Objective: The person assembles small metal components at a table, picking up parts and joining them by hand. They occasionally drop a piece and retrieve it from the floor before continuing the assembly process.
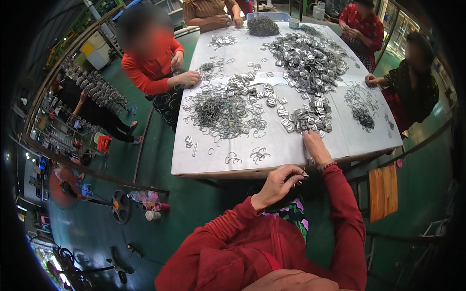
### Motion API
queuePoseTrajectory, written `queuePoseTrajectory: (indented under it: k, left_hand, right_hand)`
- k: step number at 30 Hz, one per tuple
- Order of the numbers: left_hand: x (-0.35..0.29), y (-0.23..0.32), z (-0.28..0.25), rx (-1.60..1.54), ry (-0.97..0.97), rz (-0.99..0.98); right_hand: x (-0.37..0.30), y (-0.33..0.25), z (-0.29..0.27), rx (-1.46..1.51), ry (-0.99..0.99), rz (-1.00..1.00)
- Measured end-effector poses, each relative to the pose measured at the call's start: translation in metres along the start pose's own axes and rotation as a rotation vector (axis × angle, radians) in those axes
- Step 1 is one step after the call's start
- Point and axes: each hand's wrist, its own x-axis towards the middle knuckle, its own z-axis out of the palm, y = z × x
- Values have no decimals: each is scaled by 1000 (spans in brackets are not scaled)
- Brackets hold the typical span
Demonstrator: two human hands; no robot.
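My left hand (276, 188) is held just off the table's near edge, its thumb and fingers closed in a pinch on small metal pieces (304, 175) whose kind I cannot make out. Farther forward, my right hand (316, 146) reaches onto the table, fingertips together on a metal buckle at the near end of a heap of flat silver slotted buckles (310, 115). Left of the heap lies a wide pile of curved wire hooks (218, 114). Two small groups of hooks (259, 155) rest near the front edge.
A white-covered table (286, 157) stands before me. Co-workers sit around it, one in an orange-red top (145, 68) at the left. A blue tub (269, 17) stands at the far end. A wooden stool (383, 193) is at my right, a fan (119, 206) at the left.
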Motion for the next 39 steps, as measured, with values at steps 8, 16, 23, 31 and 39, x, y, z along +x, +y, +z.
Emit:
queuePoseTrajectory:
  k: [8, 16, 23, 31, 39]
  left_hand:
    - [2, -18, -3, 35, 52, 97]
    - [6, -26, -4, -9, 27, 20]
    - [7, -10, -1, -47, -41, -12]
    - [1, -12, -7, 211, 11, 109]
    - [18, -55, -52, 62, 333, -20]
  right_hand:
    - [-14, -15, -34, 1544, 257, 570]
    - [-72, -76, -69, 1830, 229, 494]
    - [-101, -120, -107, 1409, 414, 358]
    - [-106, -135, -110, 1461, 443, 311]
    - [-104, -137, -103, 1548, 407, 371]
